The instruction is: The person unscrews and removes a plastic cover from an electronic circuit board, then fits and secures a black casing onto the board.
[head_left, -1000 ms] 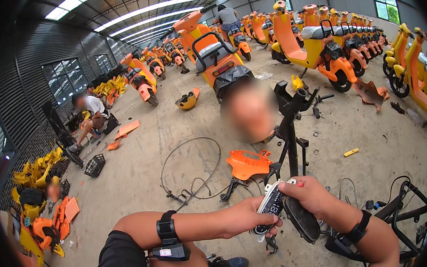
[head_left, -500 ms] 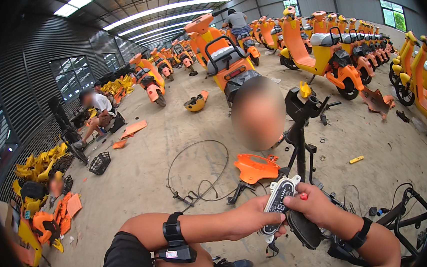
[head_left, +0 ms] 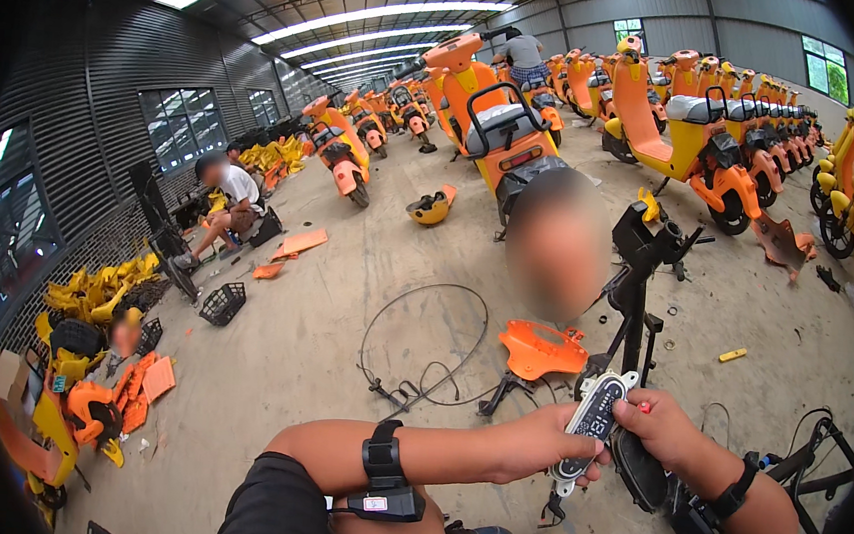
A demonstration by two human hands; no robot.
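Note:
A scooter's dashboard display (head_left: 595,421), an oval dark panel with lit-looking digits in a pale frame with screw lugs, is tilted in front of me. My left hand (head_left: 566,441) grips its lower left side, thumb on the face. At its upper right edge my right hand (head_left: 673,429) is closed, the thumb pressing on the panel. A small red end of something (head_left: 645,408) pokes out by the right fingers; the rest is hidden. Below the right hand is a black rounded piece (head_left: 640,470). A short wire (head_left: 553,508) hangs under the display.
A bare black frame post (head_left: 634,313) rises just beyond my hands. Past it lie an orange panel (head_left: 541,350), a looped cable (head_left: 425,287) and a yellow tool (head_left: 732,355). Scooters (head_left: 693,137) stand in rows; a person (head_left: 237,192) sits at left by yellow parts.
The view has turned a little left, so the surroundings appear shifted to the right. Both hands keep hold of the display, which has barely changed its tilt.

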